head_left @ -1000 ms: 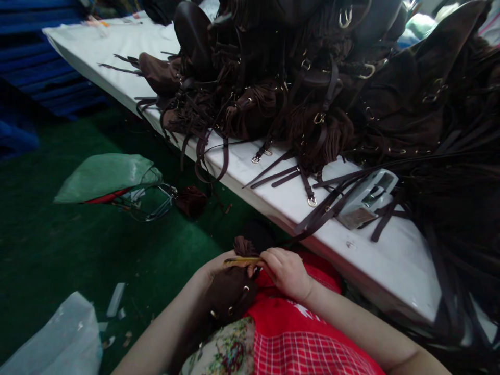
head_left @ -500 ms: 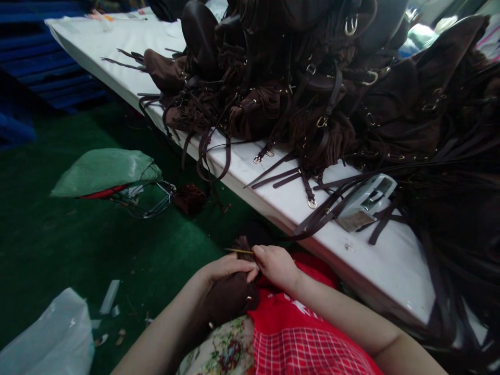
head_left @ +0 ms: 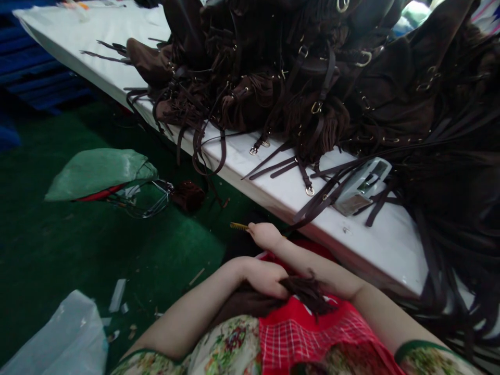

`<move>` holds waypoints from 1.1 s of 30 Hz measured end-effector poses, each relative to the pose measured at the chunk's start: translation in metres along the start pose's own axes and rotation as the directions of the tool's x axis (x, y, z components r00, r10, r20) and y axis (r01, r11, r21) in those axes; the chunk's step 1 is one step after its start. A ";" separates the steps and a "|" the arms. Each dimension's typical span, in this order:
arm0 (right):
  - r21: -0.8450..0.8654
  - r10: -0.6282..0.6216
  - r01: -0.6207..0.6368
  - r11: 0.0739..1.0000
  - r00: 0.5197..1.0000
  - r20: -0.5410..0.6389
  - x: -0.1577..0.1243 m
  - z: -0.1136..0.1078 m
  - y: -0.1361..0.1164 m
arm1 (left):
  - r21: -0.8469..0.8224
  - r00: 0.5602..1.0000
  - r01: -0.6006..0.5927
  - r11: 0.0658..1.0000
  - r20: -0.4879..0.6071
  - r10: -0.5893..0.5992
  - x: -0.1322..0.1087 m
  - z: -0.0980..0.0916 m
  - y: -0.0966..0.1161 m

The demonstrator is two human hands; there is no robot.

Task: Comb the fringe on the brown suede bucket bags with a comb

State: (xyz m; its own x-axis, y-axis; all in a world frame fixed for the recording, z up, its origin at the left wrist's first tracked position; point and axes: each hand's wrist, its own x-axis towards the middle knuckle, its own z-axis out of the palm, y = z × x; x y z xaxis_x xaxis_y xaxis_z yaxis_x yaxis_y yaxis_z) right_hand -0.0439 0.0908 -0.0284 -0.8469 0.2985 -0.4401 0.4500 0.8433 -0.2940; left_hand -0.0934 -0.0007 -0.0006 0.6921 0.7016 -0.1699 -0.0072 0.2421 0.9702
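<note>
Brown fringe (head_left: 314, 296) juts from the clenched left hand (head_left: 265, 277), the right hand (head_left: 264, 236) pinching a comb (head_left: 238, 226) near bags (head_left: 255, 104) on a table (head_left: 378, 255).

A long white table (head_left: 385, 255) ran diagonally from upper left to lower right above a green floor (head_left: 183, 239). A blue stack (head_left: 35, 73) of flat layers stood beside the table's far end. Dim light left the floor beneath the table in shadow.
</note>
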 end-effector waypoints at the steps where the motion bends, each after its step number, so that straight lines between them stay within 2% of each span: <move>1: 0.035 -0.010 0.011 0.999 1.000 -0.028 0.002 -0.004 0.004 | -0.030 1.000 0.007 1.000 -0.002 -0.007 -0.002 -0.001 0.001; 3: 0.168 -0.019 0.036 0.985 0.995 -0.100 0.001 -0.013 0.016 | -0.128 0.996 0.053 0.990 -0.068 -0.062 -0.017 -0.008 -0.001; 4: 0.260 -0.006 0.043 0.965 0.990 -0.142 -0.003 -0.018 0.022 | -0.199 0.986 0.067 0.978 -0.138 -0.095 -0.028 -0.011 -0.003; 7: 0.524 0.107 0.053 0.850 0.957 -0.269 -0.025 -0.030 0.037 | -0.345 0.927 0.068 0.936 -0.325 -0.187 -0.056 -0.019 -0.012; 9: 0.598 0.122 0.115 0.793 0.932 -0.341 -0.045 -0.033 0.036 | -0.389 0.899 0.033 0.920 -0.391 -0.198 -0.066 -0.018 -0.017; 11: 0.552 0.035 0.195 0.811 0.926 -0.377 -0.064 -0.031 0.027 | -0.405 0.885 -0.009 0.914 -0.428 -0.180 -0.067 -0.016 -0.019; 14: 0.337 -0.133 0.243 0.909 0.939 -0.318 -0.082 -0.024 0.007 | -0.400 0.868 -0.027 0.916 -0.463 -0.177 -0.063 -0.012 -0.020; 17: 0.144 -0.191 0.229 0.963 0.953 -0.234 -0.086 -0.017 -0.004 | -0.392 0.865 0.034 0.919 -0.449 -0.224 -0.061 -0.010 -0.018; 20: 0.048 -0.198 0.209 0.977 0.964 -0.180 -0.083 -0.017 -0.005 | -0.363 0.901 0.091 0.927 -0.366 -0.232 -0.062 -0.009 -0.014; 23: 0.079 -0.176 0.190 0.979 0.971 -0.159 -0.079 -0.017 -0.004 | -0.314 0.931 0.119 0.942 -0.294 -0.215 -0.062 -0.009 -0.008; 27: 0.117 -0.143 0.159 0.980 0.981 -0.134 -0.075 -0.013 -0.002 | -0.255 0.968 0.063 0.965 -0.221 -0.121 -0.058 -0.008 0.000; 33: 0.117 -0.098 0.107 0.987 0.991 -0.088 -0.069 -0.004 0.000 | -0.160 0.991 0.054 0.986 -0.110 -0.072 -0.048 -0.007 0.008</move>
State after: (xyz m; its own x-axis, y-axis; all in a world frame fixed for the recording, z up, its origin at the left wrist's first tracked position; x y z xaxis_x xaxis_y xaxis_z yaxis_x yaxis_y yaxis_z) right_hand 0.0136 0.0721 0.0054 -0.9083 0.2528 -0.3333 0.3865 0.8122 -0.4369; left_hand -0.1319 -0.0276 0.0140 0.6070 0.7520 -0.2572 -0.0856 0.3836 0.9195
